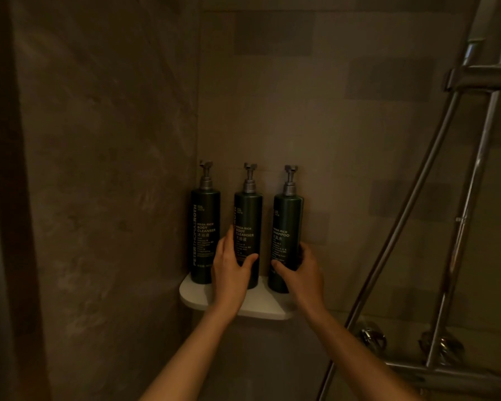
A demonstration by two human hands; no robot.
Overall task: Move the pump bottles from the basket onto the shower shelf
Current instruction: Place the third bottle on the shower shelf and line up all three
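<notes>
Evidently placing is nearly done: on the white corner shelf, left hand wraps the middle body cleanser bottle, right hand the three-o'clock shampoo bottle; next, I judge, both grips release.

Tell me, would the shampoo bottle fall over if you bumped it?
Probably yes: the shampoo bottle is tall and narrow on a small shelf, so it may tip. It looks hard, so it shouldn't squash. Its smooth sides could slip when wet. The right hand steadies it now.
</notes>
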